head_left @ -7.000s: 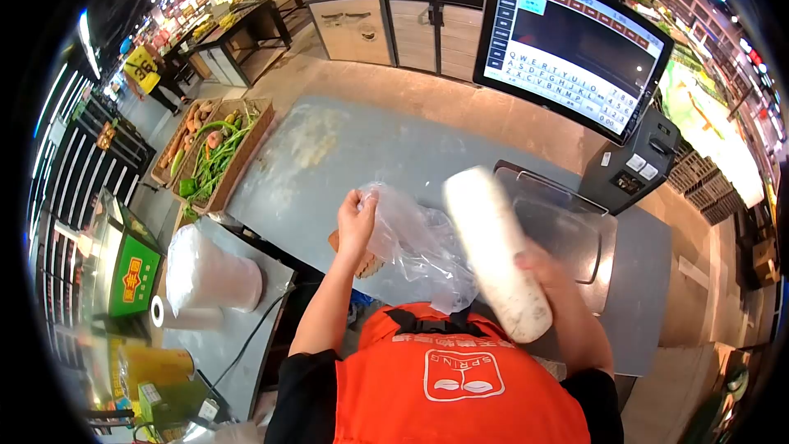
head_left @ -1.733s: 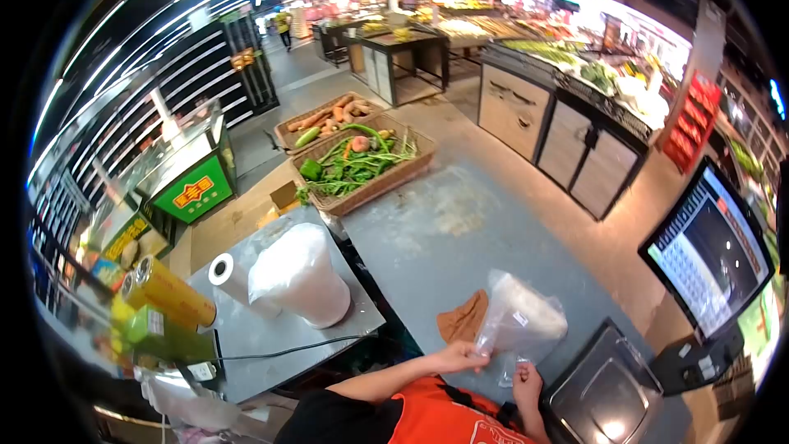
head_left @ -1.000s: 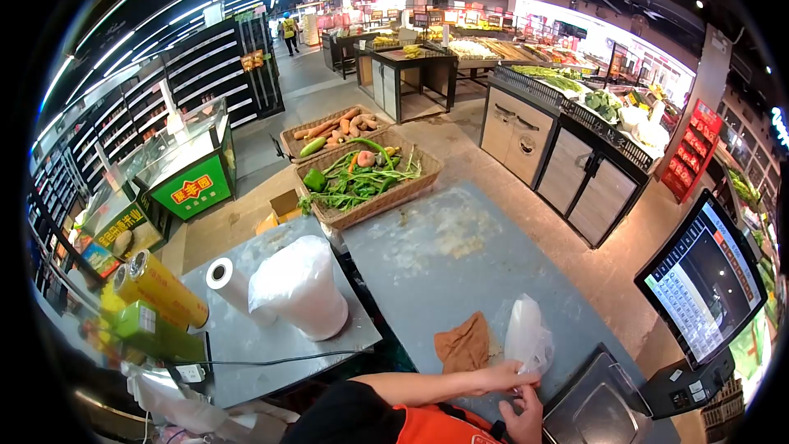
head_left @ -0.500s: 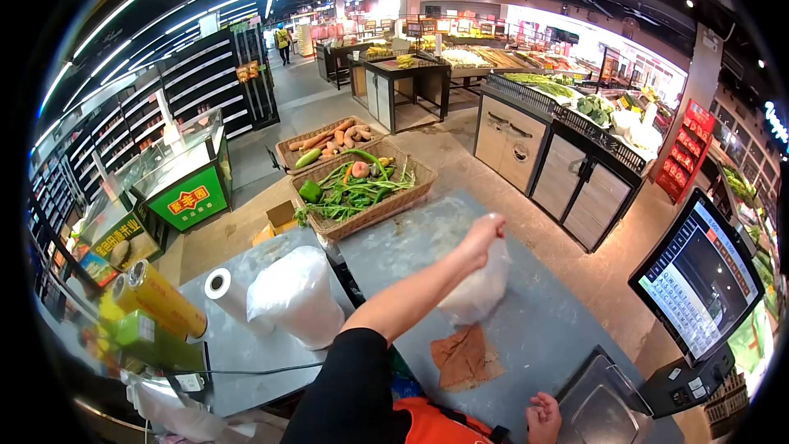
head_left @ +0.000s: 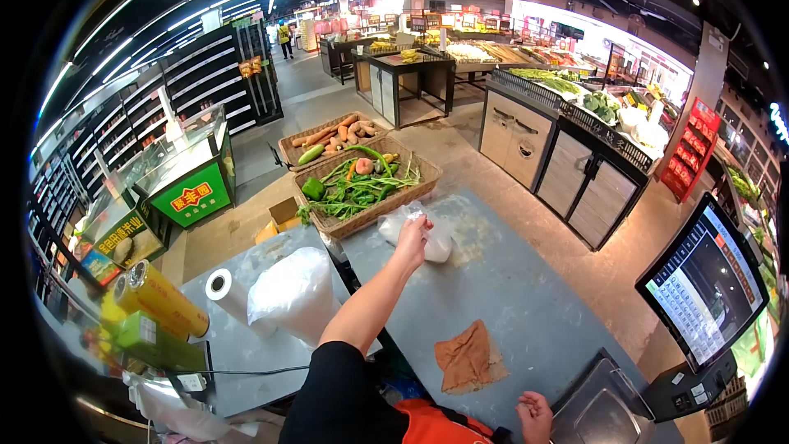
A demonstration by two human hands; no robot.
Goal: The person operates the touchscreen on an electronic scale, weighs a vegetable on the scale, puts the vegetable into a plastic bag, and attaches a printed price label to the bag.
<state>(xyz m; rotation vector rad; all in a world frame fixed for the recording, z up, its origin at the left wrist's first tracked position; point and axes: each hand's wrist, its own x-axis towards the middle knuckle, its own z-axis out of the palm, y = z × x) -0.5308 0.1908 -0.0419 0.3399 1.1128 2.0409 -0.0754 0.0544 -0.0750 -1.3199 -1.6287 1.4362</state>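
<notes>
My left hand (head_left: 413,240) is closed on the gathered top of a thin, translucent plastic bag (head_left: 440,245). The bag rests at the far end of the grey table (head_left: 509,279), just in front of a wicker basket; its contents look whitish and cannot be made out. My right hand (head_left: 535,417) is low in view, beside the metal scale plate (head_left: 600,411), with fingers loosely bent and nothing seen in them. Between my hands, a brown cloth (head_left: 470,357) lies crumpled on the table.
The wicker basket (head_left: 374,218) holds green vegetables; another basket (head_left: 289,150) behind it holds carrots and other roots. To the left stand a big roll of plastic bags (head_left: 292,292), a white roll (head_left: 230,292) and yellow cylinders (head_left: 168,304). A touch screen (head_left: 708,279) is at right.
My left hand has carried the plastic bag left and away from me, from near the brown cloth to beside the basket. My right hand has shifted slightly left.
</notes>
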